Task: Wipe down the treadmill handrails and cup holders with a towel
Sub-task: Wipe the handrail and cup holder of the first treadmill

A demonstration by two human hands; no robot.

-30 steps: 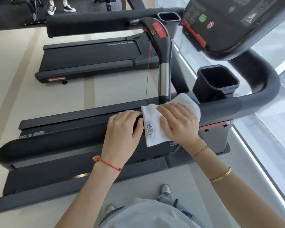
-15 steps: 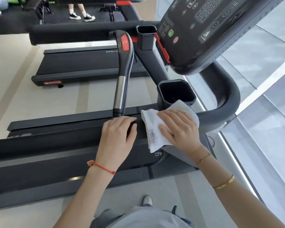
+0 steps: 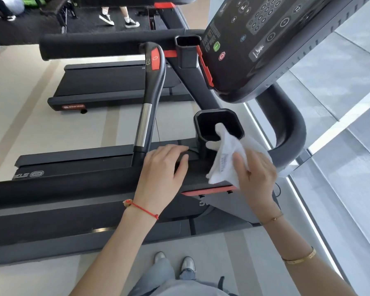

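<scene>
Towel up at the cup holder, other hand parked on the rail

Right hand (image 3: 257, 174) has its fingers curled round a bunched white towel (image 3: 226, 159), and 1 corner of it pokes over the rim into the near cup holder (image 3: 201, 122). Left hand (image 3: 162, 167) lies fairly flat on the dark handrail (image 3: 73, 184), fingers relaxed, holding nothing. A 2nd cup holder (image 3: 187, 50) sits further up beside the console (image 3: 265, 39).

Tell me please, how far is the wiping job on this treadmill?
Nothing visibly proves a finished part. In hand: the right hand grips the white towel, whose tip hangs over the near cup holder; the left hand rests on the near handrail. Apparently left: the far cup holder and far handrail.
</scene>
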